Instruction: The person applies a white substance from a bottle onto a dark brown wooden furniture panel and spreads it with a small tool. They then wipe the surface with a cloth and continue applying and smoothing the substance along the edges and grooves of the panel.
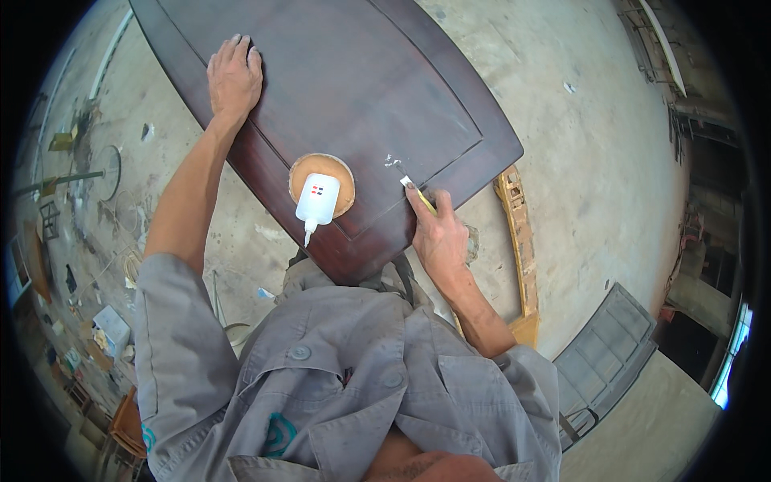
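Observation:
A dark reddish-brown wooden panel (353,88) with grooved lines near its edges lies before me. My left hand (234,76) rests on its left side, fingers stretched out and holding nothing. Near the panel's right corner, my right hand (442,237) grips a small tool with a yellow handle (426,201); its thin tip points at white smears (392,161) on the surface. Whether the tip touches the panel, I cannot tell. Between my hands, a white squeeze bottle (318,198) lies on a round tan disc (337,170), its nozzle towards me.
A worn wooden frame piece (520,241) stands beneath the panel's right side. On the floor to the right lies a grey panelled board (606,337). Cables, scraps and a white box (112,329) are scattered at the left. Racks line the far right.

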Demonstrator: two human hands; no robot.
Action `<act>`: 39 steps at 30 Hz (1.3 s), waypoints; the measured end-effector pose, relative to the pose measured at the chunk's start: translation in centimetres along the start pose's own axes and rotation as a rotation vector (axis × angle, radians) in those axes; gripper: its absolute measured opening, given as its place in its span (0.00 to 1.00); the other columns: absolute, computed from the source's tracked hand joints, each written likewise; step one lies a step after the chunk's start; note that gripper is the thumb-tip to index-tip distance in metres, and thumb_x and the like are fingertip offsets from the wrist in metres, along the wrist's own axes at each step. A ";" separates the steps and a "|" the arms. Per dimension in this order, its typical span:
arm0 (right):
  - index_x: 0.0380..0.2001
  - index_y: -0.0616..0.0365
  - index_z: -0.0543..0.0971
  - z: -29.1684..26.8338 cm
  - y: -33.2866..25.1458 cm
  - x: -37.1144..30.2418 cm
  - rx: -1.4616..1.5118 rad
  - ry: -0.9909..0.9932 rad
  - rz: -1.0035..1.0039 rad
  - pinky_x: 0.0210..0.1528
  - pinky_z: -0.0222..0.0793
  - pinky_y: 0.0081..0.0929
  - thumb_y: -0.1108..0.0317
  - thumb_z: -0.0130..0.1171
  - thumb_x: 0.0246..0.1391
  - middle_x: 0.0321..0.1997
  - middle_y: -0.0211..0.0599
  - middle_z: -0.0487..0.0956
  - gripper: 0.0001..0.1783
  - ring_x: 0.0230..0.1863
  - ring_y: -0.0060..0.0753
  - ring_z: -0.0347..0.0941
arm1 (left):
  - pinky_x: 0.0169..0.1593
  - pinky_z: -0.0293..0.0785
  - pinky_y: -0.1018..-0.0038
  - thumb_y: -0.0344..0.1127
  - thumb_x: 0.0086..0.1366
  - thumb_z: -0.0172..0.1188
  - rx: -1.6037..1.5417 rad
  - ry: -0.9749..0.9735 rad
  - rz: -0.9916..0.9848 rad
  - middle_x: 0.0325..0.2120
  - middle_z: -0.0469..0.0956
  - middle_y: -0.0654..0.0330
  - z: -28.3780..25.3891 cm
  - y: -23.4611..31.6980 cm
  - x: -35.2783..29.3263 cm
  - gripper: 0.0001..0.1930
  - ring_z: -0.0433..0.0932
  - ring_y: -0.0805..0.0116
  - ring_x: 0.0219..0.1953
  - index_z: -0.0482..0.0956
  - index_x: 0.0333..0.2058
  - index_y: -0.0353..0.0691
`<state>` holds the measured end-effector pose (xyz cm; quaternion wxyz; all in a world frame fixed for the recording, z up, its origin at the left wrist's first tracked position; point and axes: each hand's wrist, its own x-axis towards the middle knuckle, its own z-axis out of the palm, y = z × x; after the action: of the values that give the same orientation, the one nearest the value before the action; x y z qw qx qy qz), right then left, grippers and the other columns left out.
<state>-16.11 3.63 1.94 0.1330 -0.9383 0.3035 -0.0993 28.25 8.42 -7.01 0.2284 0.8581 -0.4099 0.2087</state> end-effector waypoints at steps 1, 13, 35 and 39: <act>0.58 0.50 0.81 -0.1 0.0 -0.2 -0.003 0.005 0.003 0.32 0.81 0.43 0.79 0.61 0.48 0.47 0.42 0.73 0.31 0.36 0.49 0.82 | 0.72 0.59 0.54 0.44 0.74 0.52 -0.001 0.004 0.002 0.62 0.76 0.51 0.0 0.3 0.1 0.22 0.70 0.53 0.67 0.79 0.59 0.37; 0.56 0.50 0.81 0.0 -0.6 1.2 0.026 0.000 0.018 0.35 0.80 0.44 0.81 0.62 0.46 0.49 0.41 0.74 0.31 0.38 0.50 0.82 | 0.68 0.65 0.56 0.42 0.74 0.54 0.024 0.046 0.044 0.59 0.78 0.51 -0.2 0.3 0.2 0.20 0.73 0.51 0.63 0.79 0.57 0.36; 0.57 0.50 0.81 0.2 -0.5 0.8 0.019 0.010 0.002 0.36 0.82 0.43 0.81 0.61 0.47 0.50 0.40 0.75 0.31 0.38 0.49 0.82 | 0.68 0.65 0.56 0.41 0.74 0.54 0.027 0.036 0.047 0.60 0.77 0.50 -0.1 0.1 0.1 0.20 0.73 0.49 0.63 0.80 0.57 0.37; 0.57 0.50 0.81 0.1 -1.0 1.9 0.025 -0.004 0.001 0.36 0.81 0.43 0.81 0.62 0.47 0.49 0.41 0.74 0.30 0.38 0.48 0.82 | 0.68 0.65 0.57 0.41 0.74 0.54 0.023 0.038 0.052 0.60 0.78 0.50 -0.3 0.3 0.2 0.20 0.73 0.49 0.63 0.80 0.57 0.37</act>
<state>-14.01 3.27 2.33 0.1456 -0.9365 0.3026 -0.1011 28.07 8.33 -6.55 0.2207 0.8455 -0.4254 0.2354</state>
